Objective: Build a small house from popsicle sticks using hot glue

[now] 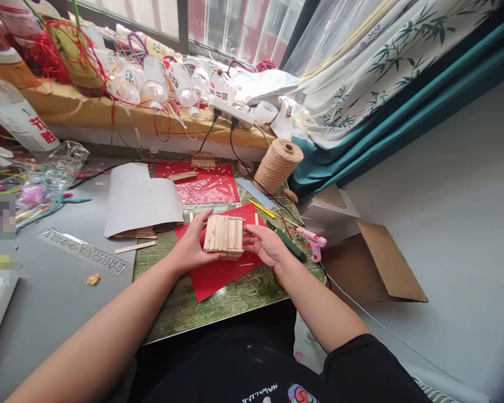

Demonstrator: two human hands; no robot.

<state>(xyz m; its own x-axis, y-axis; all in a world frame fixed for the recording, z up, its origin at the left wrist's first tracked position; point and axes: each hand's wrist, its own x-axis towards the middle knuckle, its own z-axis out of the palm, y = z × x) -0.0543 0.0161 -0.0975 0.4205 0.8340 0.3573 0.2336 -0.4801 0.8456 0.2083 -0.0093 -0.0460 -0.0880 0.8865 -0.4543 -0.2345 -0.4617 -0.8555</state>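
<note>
A small box-like piece made of wooden craft sticks point(223, 234) is held up over a red sheet point(210, 280). Its upper face shows several pale sticks laid side by side. My left hand point(194, 244) grips its left side, thumb along the near edge and fingers at the far corner. On the right side, the bent fingers of my right hand point(264, 243) rest against the piece; some fingertips are hidden. A loose craft stick point(135, 247) lies off to the left. To the right of my right hand are a dark green tool point(292, 244) and a pink glue gun point(315, 242).
A large twine spool point(279, 163) stands at the back right beside a blue-grey strip point(255, 193) and yellow pen point(262, 209). A bent white sheet point(143, 198) and a clear stencil ruler point(84, 250) lie left. Cables hang from a power strip point(232, 113). An open carton point(390, 260) stands right.
</note>
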